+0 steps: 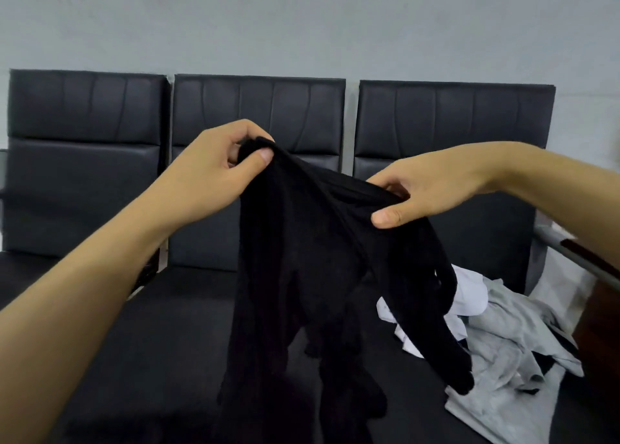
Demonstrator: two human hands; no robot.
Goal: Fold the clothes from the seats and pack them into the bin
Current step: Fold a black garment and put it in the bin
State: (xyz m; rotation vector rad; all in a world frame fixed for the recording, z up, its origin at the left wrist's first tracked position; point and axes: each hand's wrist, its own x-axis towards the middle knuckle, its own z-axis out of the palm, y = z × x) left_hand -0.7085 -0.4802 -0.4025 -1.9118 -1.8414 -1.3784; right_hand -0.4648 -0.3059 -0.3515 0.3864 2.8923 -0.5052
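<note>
Black garment [302,275] held up over the seats [151,343], ready for folding.

The left hand [214,171] pinches one top corner of the garment between thumb and curled fingers; the right hand [422,191] pinches the top edge lower down, so the cloth slopes from left to right. The body and a sleeve hang below both grips, reaching the middle seat. A pile [503,353] of grey and white clothes lies on the right seat, near its front edge, just beside the hanging sleeve. Likely risks: the uneven hold may give a skewed fold, the sleeve may snag and drag the pile, and a thin pinch may slip. No bin is in view.
</note>
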